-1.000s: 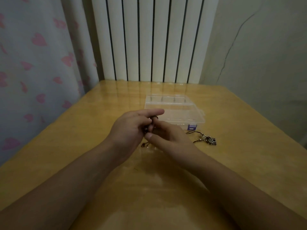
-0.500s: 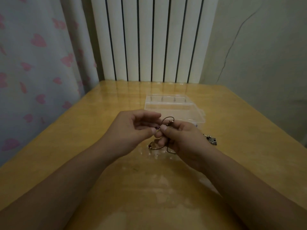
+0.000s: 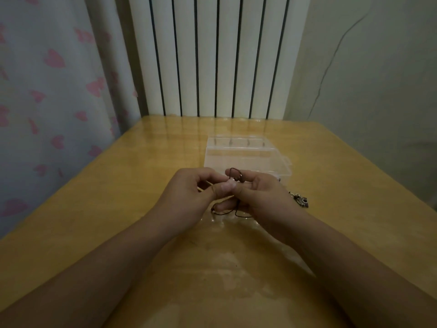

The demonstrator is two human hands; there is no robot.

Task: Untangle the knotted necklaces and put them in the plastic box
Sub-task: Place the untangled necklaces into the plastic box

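A thin dark necklace cord (image 3: 236, 210) is held between both hands above the wooden table (image 3: 118, 209). My left hand (image 3: 189, 200) pinches the cord with thumb and fingers. My right hand (image 3: 262, 195) pinches it too, and a small loop of cord stands up above its fingers. More cord hangs below the hands with a small bead at its left end. Just behind the hands stands the clear plastic box (image 3: 246, 155), its lid open. A second necklace with a dark pendant (image 3: 301, 201) lies on the table to the right of my right hand.
A white radiator (image 3: 212, 55) stands behind the table's far edge. A curtain with pink hearts (image 3: 47, 91) hangs at the left, and a pale wall (image 3: 378, 79) is at the right. Glossy reflections show on the table near me.
Both hands have lifted slightly and drawn the cord up; a loop now stands above my right fingers. More of the second necklace is hidden behind my right hand.
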